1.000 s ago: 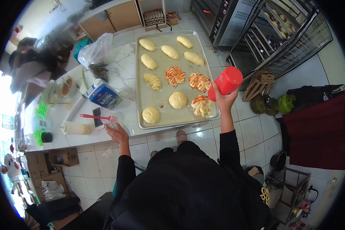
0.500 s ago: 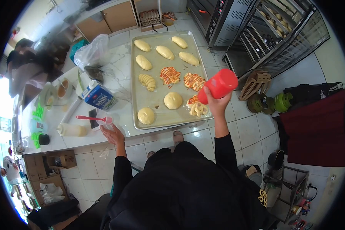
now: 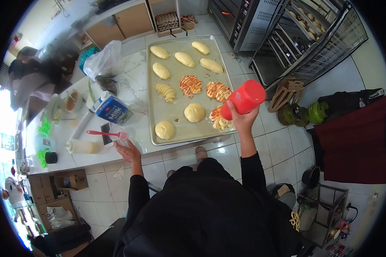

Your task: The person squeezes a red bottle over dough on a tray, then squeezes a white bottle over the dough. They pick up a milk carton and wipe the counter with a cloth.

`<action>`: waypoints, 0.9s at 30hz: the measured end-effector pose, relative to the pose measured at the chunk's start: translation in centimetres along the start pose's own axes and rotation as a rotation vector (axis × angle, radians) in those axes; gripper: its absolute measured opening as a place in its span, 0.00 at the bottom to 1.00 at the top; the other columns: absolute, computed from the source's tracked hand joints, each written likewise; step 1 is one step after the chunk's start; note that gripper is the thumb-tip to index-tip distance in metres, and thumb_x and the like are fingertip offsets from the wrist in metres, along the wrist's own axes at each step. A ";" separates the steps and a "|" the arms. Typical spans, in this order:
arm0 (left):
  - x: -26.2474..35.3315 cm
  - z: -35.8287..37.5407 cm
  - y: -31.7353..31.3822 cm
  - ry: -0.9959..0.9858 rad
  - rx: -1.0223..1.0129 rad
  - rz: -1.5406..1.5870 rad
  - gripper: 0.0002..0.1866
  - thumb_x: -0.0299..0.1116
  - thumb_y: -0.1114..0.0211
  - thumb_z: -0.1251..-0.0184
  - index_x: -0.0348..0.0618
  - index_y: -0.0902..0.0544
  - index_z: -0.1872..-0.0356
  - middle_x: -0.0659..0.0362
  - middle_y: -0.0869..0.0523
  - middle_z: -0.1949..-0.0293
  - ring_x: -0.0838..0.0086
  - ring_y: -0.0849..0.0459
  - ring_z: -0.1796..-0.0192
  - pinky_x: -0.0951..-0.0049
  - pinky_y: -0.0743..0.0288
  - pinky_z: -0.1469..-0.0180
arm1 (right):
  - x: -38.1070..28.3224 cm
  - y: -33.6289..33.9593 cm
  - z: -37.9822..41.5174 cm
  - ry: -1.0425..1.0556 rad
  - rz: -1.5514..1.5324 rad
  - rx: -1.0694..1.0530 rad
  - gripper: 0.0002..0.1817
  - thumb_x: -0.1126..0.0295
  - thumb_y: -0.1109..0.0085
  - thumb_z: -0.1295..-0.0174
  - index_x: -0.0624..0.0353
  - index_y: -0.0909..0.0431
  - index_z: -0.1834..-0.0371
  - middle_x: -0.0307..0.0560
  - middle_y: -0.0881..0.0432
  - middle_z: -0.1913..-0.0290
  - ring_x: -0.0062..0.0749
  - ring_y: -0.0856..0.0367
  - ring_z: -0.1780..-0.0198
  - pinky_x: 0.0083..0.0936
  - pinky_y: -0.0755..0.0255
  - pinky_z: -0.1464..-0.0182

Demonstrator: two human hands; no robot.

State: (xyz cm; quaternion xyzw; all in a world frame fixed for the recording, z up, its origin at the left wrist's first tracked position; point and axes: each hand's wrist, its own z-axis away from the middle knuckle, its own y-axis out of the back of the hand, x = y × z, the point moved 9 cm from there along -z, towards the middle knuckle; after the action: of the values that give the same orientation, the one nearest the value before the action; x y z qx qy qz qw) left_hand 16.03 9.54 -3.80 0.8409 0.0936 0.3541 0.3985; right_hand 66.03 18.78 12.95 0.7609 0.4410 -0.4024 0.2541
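My right hand (image 3: pixel 243 119) grips a red squeeze bottle (image 3: pixel 247 99), tilted with its lower end over the right front of a metal baking tray (image 3: pixel 181 136). Below the bottle lies a twisted dough piece (image 3: pixel 221 123) with red sauce on part of it. Two more pieces, one a sauced bun (image 3: pixel 190 85), carry red and pale streaks. Several plain dough pieces, among them a round bun (image 3: pixel 194 112), rest on the tray. My left hand (image 3: pixel 128 150) is at the counter's front edge with fingers spread, beside a clear cup (image 3: pixel 122 135) with a pink brush (image 3: pixel 103 133).
A blue milk carton (image 3: pixel 112 109), a plastic bag (image 3: pixel 102 60) and a bottle of pale liquid (image 3: pixel 82 146) stand on the marble counter (image 3: pixel 135 68). Another person (image 3: pixel 28 77) is at the far left. A rack (image 3: pixel 287 47) and an oven stand at the back right.
The red bottle and my right hand have moved slightly down and to the left over the twisted dough. More red sauce shows on that piece. My left hand remains at the counter edge.
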 end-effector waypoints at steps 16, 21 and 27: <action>0.0 0.1 0.1 0.003 -0.005 0.035 0.33 0.37 0.42 0.34 0.31 0.44 0.34 0.42 0.35 0.36 0.49 0.38 0.33 0.56 0.43 0.33 | 0.5 2.0 0.2 -0.057 0.018 0.053 0.35 0.75 0.26 0.54 0.63 0.36 0.43 0.48 0.27 0.47 0.33 0.25 0.47 0.30 0.29 0.44; 0.4 -0.1 0.1 0.006 -0.011 0.029 0.33 0.37 0.43 0.34 0.32 0.44 0.34 0.42 0.35 0.36 0.49 0.37 0.33 0.56 0.43 0.33 | -1.2 0.4 1.4 0.015 0.041 -0.023 0.35 0.74 0.26 0.54 0.63 0.36 0.43 0.48 0.27 0.47 0.33 0.25 0.47 0.30 0.29 0.44; 0.1 -0.1 0.1 0.007 -0.008 0.043 0.32 0.37 0.43 0.33 0.33 0.44 0.33 0.43 0.35 0.36 0.49 0.37 0.33 0.56 0.43 0.33 | -0.3 2.9 0.8 -0.077 0.004 0.096 0.36 0.73 0.26 0.55 0.63 0.36 0.42 0.48 0.25 0.49 0.34 0.24 0.48 0.32 0.30 0.44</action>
State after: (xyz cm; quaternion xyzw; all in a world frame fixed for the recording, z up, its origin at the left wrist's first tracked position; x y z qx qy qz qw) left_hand 16.07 9.61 -3.66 0.8399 0.0751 0.3658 0.3939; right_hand 68.15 16.71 12.87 0.7572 0.4096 -0.4514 0.2346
